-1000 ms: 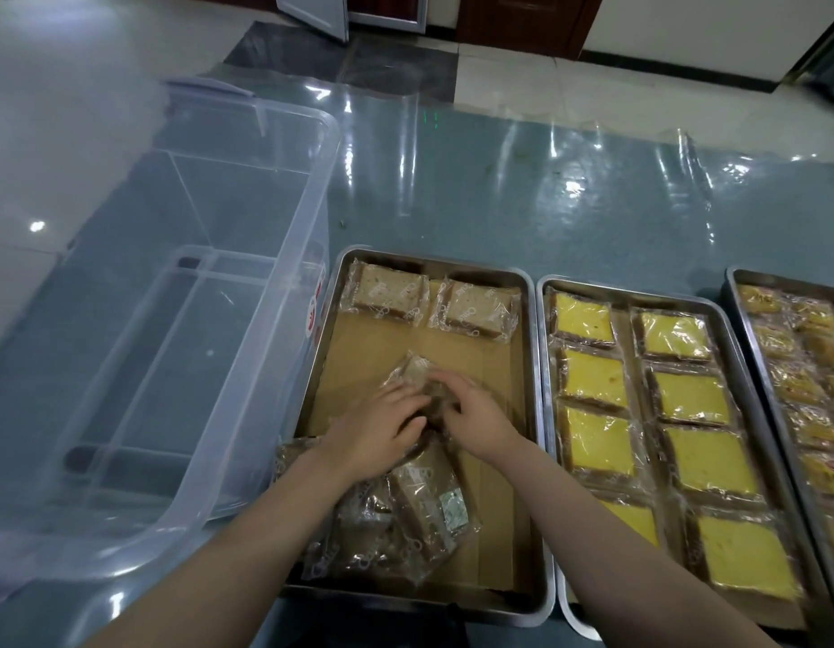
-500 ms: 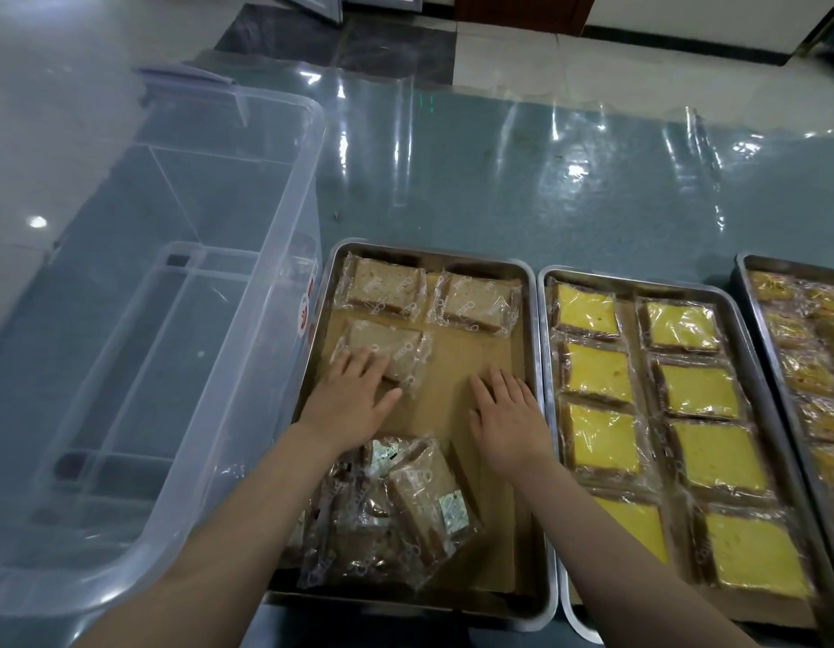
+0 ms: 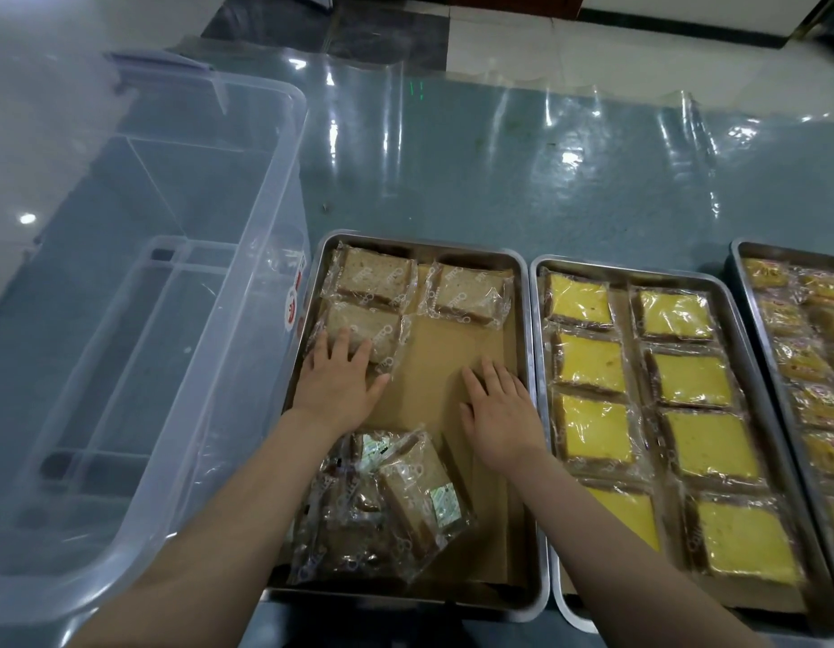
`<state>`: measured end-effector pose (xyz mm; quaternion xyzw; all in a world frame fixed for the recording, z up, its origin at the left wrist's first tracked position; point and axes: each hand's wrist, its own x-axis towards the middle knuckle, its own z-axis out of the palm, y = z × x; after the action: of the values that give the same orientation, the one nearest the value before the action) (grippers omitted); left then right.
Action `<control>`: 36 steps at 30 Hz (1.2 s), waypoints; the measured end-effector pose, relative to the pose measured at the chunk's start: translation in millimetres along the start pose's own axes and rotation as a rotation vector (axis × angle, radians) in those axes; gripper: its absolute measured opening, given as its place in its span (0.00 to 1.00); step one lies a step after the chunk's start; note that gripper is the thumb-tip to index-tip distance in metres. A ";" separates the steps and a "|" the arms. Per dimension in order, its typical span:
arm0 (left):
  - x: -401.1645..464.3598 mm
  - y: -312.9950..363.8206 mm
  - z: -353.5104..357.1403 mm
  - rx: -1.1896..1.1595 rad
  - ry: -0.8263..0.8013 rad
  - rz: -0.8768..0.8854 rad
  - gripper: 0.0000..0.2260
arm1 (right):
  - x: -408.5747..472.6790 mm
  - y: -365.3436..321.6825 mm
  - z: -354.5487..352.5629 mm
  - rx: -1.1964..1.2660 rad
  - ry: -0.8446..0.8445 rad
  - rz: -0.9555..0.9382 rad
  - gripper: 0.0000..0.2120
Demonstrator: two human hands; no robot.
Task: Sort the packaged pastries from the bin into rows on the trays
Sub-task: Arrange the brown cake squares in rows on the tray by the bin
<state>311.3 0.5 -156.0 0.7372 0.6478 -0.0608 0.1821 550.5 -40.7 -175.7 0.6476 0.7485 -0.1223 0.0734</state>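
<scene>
I log: left hand (image 3: 339, 383) flat, unclenched, on a wrapped pastry (image 3: 366, 330); right hand (image 3: 499, 406) flat, holding nothing, on tray (image 3: 525, 320) paper (image 3: 429, 362).

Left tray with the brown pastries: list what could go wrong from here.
1. The loose pile of wrapped brown pastries at the near end of the left tray leans unevenly; reaching in might spill some over the rim.
2. The left hand lies flat on the third pastry, which overlaps the one behind it; pressing may squash it or skew the row.
</scene>
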 end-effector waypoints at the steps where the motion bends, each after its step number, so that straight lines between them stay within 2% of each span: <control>1: -0.8 -0.7 -0.1 -0.003 0.000 0.001 0.29 | 0.3 0.3 -0.6 0.017 -0.002 0.001 0.27; 5: -15.1 -1.6 -6.9 -0.108 0.007 0.067 0.26 | -4.5 -3.3 -6.7 0.258 0.030 -0.028 0.25; 7: -27.9 -1.5 -11.4 -0.207 -0.052 0.141 0.23 | -14.6 -9.4 -9.4 0.412 0.071 -0.055 0.22; 11: -55.6 -1.3 -13.3 -0.355 -0.084 0.331 0.16 | -41.2 -20.7 -6.8 0.548 0.054 -0.057 0.14; 15: -75.7 0.6 -11.2 -0.396 -0.199 0.396 0.26 | -62.9 -27.4 -2.9 0.607 0.016 -0.069 0.10; 18: -85.1 3.3 -12.5 -0.221 -0.307 0.448 0.30 | -76.2 -31.6 2.3 0.618 0.003 -0.077 0.09; 22: -93.4 5.5 -14.9 -0.032 -0.352 0.465 0.28 | -92.7 -35.9 13.2 0.629 -0.078 -0.072 0.18; 26: -100.7 7.4 -13.6 -0.055 -0.342 0.536 0.26 | -107.1 -39.0 17.4 0.724 -0.106 -0.077 0.24; 30: -111.5 12.9 -7.1 0.203 -0.429 0.566 0.35 | -121.6 -39.4 13.9 0.884 -0.161 -0.153 0.32; 32: -116.7 18.4 -1.9 0.309 -0.382 0.566 0.38 | -128.6 -39.8 16.5 0.862 -0.170 -0.169 0.40; 36: -119.5 24.2 3.7 0.282 -0.178 0.601 0.32 | -136.9 -38.9 26.0 0.694 -0.128 -0.202 0.48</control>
<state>317.2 -114.6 -115.9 0.9048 0.3685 -0.1574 0.1442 531.4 -183.3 -160.5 0.5478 0.7166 -0.4158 -0.1162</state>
